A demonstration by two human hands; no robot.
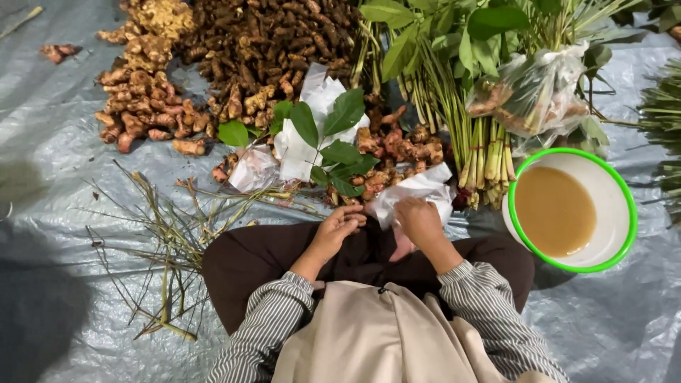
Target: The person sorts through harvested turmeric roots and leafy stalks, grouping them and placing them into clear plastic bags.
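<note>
Right hand (420, 221) pinches white paper (415, 191); left hand (335, 228) curled, fingertips touching paper's edge, beside ginger roots (397, 145).

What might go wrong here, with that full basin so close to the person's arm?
The basin of brown liquid sits right beside the right hand; an elbow swing might tip or splash it. The white paper under both hands looks thin and may tear. Loose roots near the left hand might roll off the pile.
</note>
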